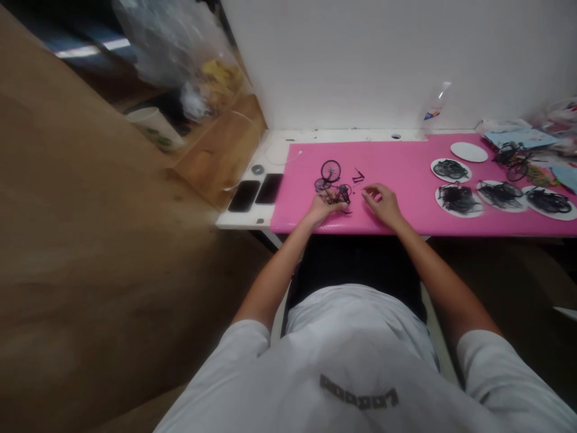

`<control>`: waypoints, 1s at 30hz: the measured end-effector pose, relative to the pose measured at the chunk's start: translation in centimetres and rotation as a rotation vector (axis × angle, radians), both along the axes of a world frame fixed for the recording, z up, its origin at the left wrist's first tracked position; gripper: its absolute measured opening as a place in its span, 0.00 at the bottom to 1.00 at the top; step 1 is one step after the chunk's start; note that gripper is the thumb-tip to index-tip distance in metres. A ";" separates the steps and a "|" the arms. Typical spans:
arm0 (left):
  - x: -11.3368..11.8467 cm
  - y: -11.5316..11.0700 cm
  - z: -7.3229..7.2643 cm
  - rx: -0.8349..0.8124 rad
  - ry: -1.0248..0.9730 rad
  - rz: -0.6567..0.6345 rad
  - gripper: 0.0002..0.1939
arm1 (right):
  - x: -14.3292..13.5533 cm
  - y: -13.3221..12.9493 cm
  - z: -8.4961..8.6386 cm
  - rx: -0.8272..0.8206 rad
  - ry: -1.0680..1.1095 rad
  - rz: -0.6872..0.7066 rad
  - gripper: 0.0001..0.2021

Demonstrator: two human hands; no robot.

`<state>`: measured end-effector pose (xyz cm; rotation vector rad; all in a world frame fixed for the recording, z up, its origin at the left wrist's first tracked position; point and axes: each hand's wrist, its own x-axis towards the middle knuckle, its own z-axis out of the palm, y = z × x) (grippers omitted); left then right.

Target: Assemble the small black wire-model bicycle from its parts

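Left hand (321, 210) holds model bicycle (344, 193), seemingly running left-to-right.

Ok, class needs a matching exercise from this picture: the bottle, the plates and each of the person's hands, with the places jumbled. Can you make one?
Column one
1. Left hand
2. Bottle
3. Plates
4. Right hand

Column two
A. At the back of the table, near the white wall
B. Over the pink mat, between the other hand and the plates
C. Holding small black bike parts
D. Grouped on the right side of the pink mat

Right pairs: 1-C, 2-A, 3-D, 4-B
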<state>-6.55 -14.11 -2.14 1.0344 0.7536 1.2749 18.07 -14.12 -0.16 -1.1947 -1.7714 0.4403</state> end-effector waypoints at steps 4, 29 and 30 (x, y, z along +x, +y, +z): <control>0.0 0.1 0.0 0.000 -0.004 0.026 0.35 | 2.6 3.2 -0.1 0.081 -0.277 0.051 0.18; 0.3 0.1 0.2 0.003 0.055 0.063 0.31 | 1.6 8.3 -0.3 0.028 -0.601 0.085 0.14; 0.3 0.2 0.2 0.006 0.058 0.063 0.31 | 1.4 8.1 -0.2 0.032 -0.605 0.075 0.14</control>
